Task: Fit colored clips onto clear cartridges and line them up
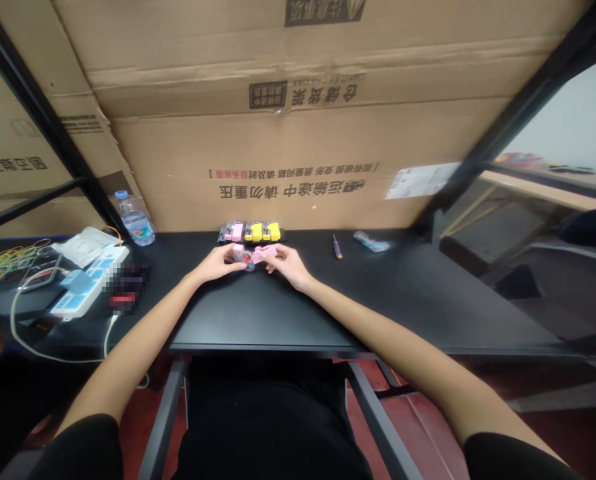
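Observation:
Near the back of the black table, my left hand is closed around a small clear-and-pink plastic piece with dark and red parts inside. Close against it, my right hand pinches a pink plastic part. The two pieces meet or nearly meet between my fingertips; whether they are joined I cannot tell. Just behind my hands stands a row of similar small gadgets: a pink one at the left and yellow ones to its right, each with clear plastic.
To the right lie a screwdriver and a clear plastic packet. At left are a water bottle, a white power strip with cables, and tangled coloured bands. Cardboard stands behind the table.

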### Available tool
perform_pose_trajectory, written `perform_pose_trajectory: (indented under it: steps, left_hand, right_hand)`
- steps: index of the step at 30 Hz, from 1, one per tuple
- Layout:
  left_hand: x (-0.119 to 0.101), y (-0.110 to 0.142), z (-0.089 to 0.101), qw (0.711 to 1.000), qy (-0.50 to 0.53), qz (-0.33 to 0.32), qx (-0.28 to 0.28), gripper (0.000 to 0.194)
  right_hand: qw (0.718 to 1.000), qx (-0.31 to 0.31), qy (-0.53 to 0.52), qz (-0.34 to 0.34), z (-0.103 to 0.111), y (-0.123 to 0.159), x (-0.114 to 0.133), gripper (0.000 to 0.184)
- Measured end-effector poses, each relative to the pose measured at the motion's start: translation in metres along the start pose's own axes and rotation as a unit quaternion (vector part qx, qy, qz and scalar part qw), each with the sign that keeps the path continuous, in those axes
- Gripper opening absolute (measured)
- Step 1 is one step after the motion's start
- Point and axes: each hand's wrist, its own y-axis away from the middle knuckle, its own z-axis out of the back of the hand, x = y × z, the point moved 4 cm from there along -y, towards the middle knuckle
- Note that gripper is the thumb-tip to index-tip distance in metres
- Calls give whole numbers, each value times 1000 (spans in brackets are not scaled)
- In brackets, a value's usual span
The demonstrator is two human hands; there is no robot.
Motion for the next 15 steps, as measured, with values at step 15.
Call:
perform_pose_trajectory:
  steps: [15]
  left_hand:
    - [-5, 1, 2, 999, 34, 17, -24, 54]
  right_hand:
    - [997, 53, 22, 50, -5, 0, 0, 42]
